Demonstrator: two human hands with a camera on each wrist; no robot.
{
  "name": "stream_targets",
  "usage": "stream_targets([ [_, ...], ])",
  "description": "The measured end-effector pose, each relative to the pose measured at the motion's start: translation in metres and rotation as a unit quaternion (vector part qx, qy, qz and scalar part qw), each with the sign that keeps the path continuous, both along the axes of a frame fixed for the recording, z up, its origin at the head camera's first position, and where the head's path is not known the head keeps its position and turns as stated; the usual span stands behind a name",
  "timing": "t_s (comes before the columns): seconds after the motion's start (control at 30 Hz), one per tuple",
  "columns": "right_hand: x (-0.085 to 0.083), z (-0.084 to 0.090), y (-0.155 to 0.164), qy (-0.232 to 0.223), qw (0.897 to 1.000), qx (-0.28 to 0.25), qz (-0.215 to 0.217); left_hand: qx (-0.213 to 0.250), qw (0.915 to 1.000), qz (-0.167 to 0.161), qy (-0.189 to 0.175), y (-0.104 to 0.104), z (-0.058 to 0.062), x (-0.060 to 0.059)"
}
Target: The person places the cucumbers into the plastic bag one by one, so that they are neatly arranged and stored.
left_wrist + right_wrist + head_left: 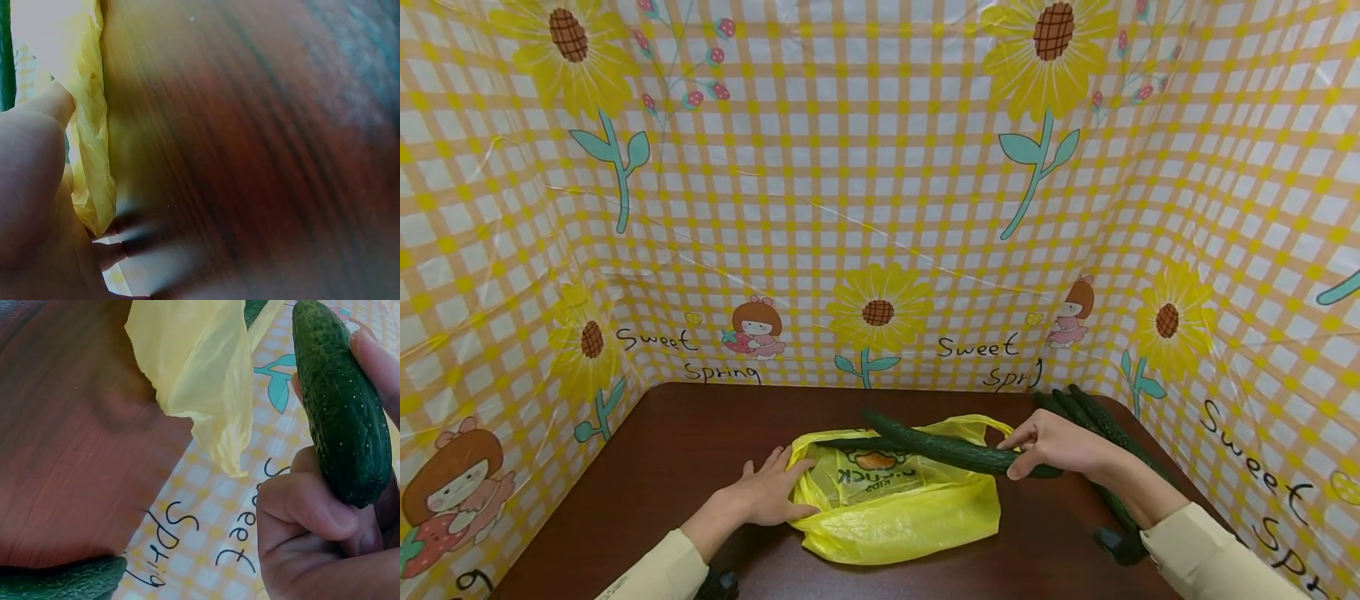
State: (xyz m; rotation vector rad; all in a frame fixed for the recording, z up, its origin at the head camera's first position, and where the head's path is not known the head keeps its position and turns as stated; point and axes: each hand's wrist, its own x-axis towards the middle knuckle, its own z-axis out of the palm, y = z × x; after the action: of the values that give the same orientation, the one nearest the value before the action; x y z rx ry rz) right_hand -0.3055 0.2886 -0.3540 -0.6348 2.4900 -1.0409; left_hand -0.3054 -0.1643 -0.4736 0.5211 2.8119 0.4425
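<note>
A yellow plastic bag lies on the table with its mouth spread. My left hand is at its left rim, fingers straight and splayed, thumb and forefinger reaching over the edge. In the left wrist view the thumb passes behind the yellow plastic. My right hand pinches a long dark green cucumber near its right end, between thumb and fingers. The cucumber slants across the bag's mouth, far end raised to the left. Another cucumber shows inside the bag, partly hidden. The right wrist view shows the held cucumber's blunt end close up.
Several more cucumbers lie side by side at the table's right, partly behind my right forearm. The dark brown table is walled at the back and sides by a checked sheet with printed flowers.
</note>
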Motion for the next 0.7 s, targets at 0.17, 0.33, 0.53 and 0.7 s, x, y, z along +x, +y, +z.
stream_targets([
  [0.17,-0.005,0.001,-0.008,0.003,0.999,0.004,0.032,-0.002,1.0000,0.000,-0.003,0.000,0.001,0.000],
  [0.33,-0.009,-0.002,-0.018,0.004,0.998,0.005,0.059,0.002,1.0000,-0.005,0.000,-0.002,-0.005,-0.005],
  [0.53,-0.012,-0.003,-0.031,-0.002,0.997,0.000,0.073,0.015,0.9999,-0.003,-0.001,-0.002,-0.008,-0.007],
  [0.7,-0.017,-0.008,-0.040,-0.001,0.997,0.010,0.078,0.018,0.9998,0.000,-0.005,-0.002,-0.007,-0.005],
])
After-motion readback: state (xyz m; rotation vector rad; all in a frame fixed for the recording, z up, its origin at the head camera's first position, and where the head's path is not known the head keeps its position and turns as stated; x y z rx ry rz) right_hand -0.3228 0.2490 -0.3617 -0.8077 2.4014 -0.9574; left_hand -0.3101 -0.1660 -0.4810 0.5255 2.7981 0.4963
